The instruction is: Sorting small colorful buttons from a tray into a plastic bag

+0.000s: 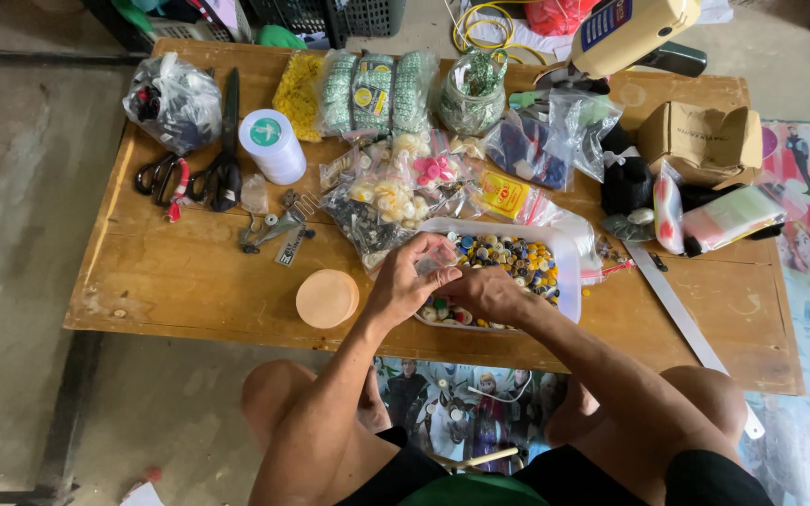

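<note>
Head view: button tray point(569, 267), white, sits on the tabletop point(189, 281) right in front of the person, close enough to pick from. Both hands meet over its near-left corner. Left hand point(412, 281) has fingers point(442, 255) pinched on something small, cannot tell what. Right hand point(487, 292) is curled, knuckles up, grip hidden. Bags of beads point(396, 201) lie just behind; scissors point(222, 159), tape roll point(272, 145) and round lid point(327, 298) lie to the left.

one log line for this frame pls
left hand: pinching small clear bag | right hand: over white button tray, fingers meeting left | surface: low wooden table
</note>
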